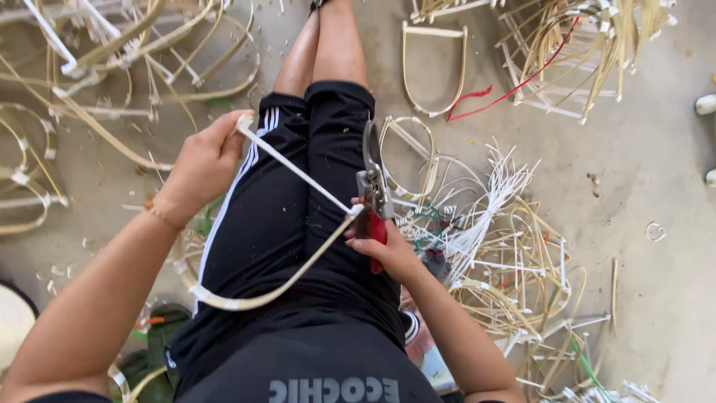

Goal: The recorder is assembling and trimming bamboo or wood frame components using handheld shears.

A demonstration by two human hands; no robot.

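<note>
Head view: a bent cane strip (298, 175) is gripped at 10 o'clock by the left hand (200, 166), while red-handled shears (373, 195) are clenched in the right hand (388, 250).

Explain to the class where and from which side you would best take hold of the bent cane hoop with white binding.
Probably grip the cane hoop at its upper taped corner, coming from the left, as the left hand does. The white strip stretched across gives a firm end there, while the right hand works the red-handled cutters at the other corner.
</note>
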